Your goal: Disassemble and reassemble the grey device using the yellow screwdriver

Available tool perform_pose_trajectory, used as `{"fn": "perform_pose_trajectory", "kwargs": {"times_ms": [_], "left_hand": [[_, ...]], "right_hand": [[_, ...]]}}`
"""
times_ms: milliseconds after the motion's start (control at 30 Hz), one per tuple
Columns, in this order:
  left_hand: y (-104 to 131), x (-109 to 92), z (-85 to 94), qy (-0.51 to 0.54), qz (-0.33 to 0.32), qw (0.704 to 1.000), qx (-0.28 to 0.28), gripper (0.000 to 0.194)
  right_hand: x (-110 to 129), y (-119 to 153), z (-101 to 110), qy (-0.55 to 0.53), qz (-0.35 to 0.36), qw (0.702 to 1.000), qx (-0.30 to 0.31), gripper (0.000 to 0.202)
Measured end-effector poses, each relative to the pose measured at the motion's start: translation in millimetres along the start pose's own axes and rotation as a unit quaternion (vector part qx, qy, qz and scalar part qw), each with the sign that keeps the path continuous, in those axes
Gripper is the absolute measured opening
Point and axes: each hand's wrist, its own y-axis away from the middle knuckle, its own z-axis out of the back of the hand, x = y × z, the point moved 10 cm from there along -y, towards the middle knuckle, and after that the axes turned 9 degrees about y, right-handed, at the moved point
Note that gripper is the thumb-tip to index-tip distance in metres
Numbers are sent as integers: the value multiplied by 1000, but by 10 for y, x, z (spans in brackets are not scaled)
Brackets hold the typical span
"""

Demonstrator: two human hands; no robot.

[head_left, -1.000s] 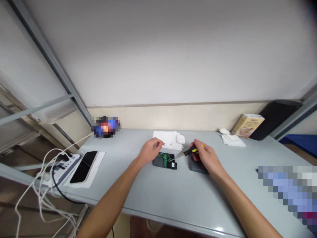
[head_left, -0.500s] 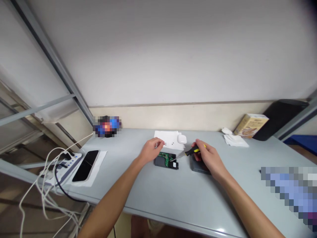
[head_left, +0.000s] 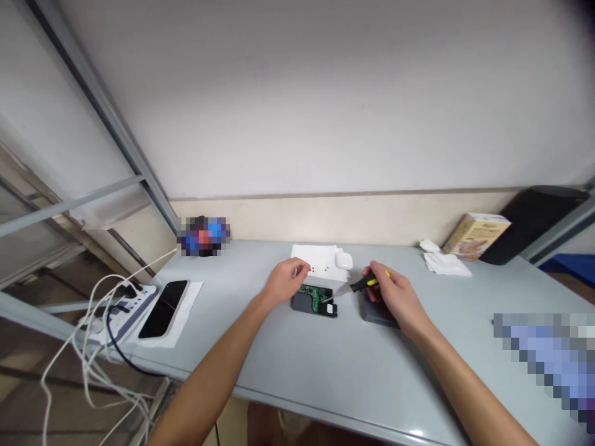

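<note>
A green circuit board with dark parts lies on the grey table. My right hand is closed on a black and yellow screwdriver, its thin shaft slanting down left to the board. Partly under that hand sits a dark grey case. My left hand is at the board's upper left, thumb and fingertips pinched together; anything between them is too small to make out. Behind the board, small dark screws lie on a white paper.
A white rounded case sits on the paper's right. A phone and power strip with cables are at the left. Crumpled tissue, a yellow box and a black cylindrical object stand at the back right.
The view has shifted slightly, so most things appear a little further right. Both hands keep nearly the same pose, and the screwdriver tip is still at the board.
</note>
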Motion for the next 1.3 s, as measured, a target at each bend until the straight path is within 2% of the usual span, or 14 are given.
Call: {"fn": "perform_pose_trajectory", "kwargs": {"times_ms": [1100, 1300], "left_hand": [[9, 12, 9, -18, 1, 1000, 3, 24], [14, 23, 11, -18, 3, 1000, 3, 24]], "right_hand": [[-38, 1, 5, 8, -19, 1000, 3, 56], [-51, -19, -5, 3, -5, 1000, 4, 56]]}}
